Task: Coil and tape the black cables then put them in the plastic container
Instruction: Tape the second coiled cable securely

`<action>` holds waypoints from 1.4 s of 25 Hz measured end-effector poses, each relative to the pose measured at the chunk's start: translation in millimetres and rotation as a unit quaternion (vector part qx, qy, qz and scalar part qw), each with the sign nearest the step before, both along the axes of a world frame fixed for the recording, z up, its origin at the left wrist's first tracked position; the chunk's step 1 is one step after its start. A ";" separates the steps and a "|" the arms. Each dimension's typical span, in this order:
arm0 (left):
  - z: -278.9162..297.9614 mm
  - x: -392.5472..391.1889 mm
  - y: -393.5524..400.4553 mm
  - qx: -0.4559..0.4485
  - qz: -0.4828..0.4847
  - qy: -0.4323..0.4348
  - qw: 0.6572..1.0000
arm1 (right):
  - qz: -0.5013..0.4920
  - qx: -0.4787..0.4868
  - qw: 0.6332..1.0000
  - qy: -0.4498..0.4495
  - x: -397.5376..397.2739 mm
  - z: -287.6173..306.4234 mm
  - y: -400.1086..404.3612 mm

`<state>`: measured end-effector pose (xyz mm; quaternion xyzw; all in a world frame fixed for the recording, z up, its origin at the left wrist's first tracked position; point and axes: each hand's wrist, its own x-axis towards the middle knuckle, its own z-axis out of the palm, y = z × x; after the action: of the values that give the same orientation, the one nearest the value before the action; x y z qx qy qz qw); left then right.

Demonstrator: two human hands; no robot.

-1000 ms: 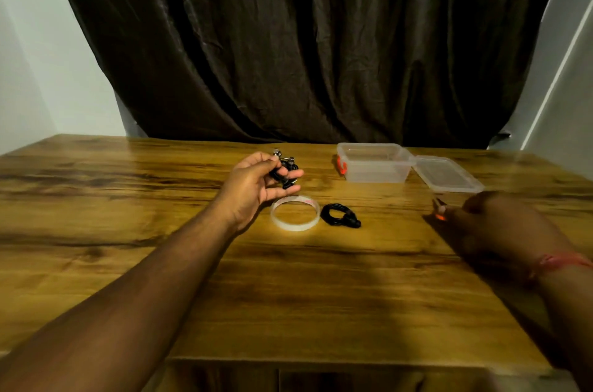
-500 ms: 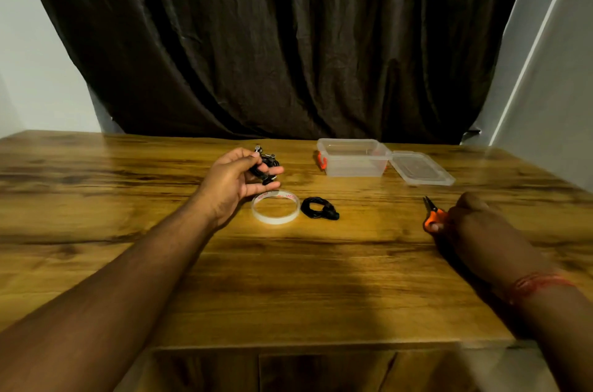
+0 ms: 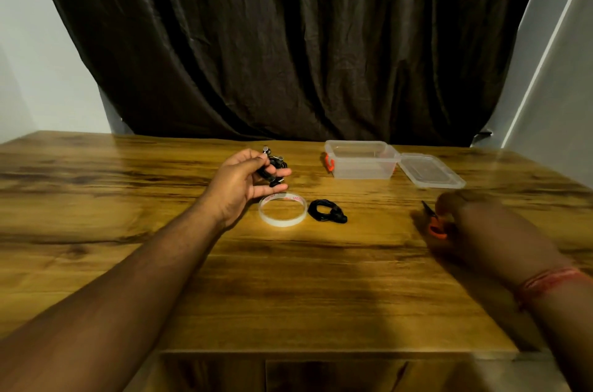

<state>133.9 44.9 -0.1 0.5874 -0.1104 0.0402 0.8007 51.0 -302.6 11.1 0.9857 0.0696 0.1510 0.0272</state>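
Left hand (image 3: pixel 242 181) is raised over the tabletop (image 3: pixel 128 199), centre-left, fingers curled round a coiled cable (image 3: pixel 272 168); metal plug ends stick out past the fingertips at the far side. Grip is closed on that bundle.

Right hand (image 3: pixel 475 225) is on the right side, motion-blurred, over orange-handled scissors (image 3: pixel 434 223). Dark blade tip points far-left, handle is under the fingers. Cannot tell whether the grip has closed on the handle or just sits on it.

Tape roll (image 3: pixel 282 209) lies flat just near-right of the left hand. Second cable (image 3: pixel 325 211), coiled, lies on the tabletop touching or just beside the roll's right edge.

Container (image 3: pixel 361 160), clear plastic with an orange clip on its left end, stands open at the far side, right of centre. Lid (image 3: pixel 430 170) lies flat against its right side.

Dark curtain (image 3: pixel 288 38) hangs behind the tabletop. Red thread band (image 3: pixel 545 282) is on the right wrist.
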 end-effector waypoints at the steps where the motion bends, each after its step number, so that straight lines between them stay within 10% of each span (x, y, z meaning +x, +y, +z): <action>1: -0.1 0.3 -0.1 0.000 0.000 -0.002 1.000 | 0.040 -0.001 0.998 -0.038 3.4 3.4 18.2; 6: 0.3 1.3 1.4 0.002 0.041 -0.012 0.999 | 0.239 0.004 0.968 -0.082 26.6 -6.5 149.8; 15: 2.8 3.8 9.2 -0.019 0.137 -0.035 0.990 | 0.279 -0.003 0.956 -0.093 34.6 -8.3 176.7; 28: -3.4 6.3 10.4 0.019 0.078 -0.023 0.996 | 0.051 0.012 0.999 0.010 16.8 -3.4 49.9; 35: -10.4 5.5 3.7 0.074 -0.022 -0.029 0.997 | 0.263 0.271 0.926 -0.018 71.1 33.5 124.6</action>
<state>139.4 48.6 -10.5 0.6413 -0.1497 0.0313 0.7519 122.1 -178.0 44.6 0.8987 0.2827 0.1836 -0.2806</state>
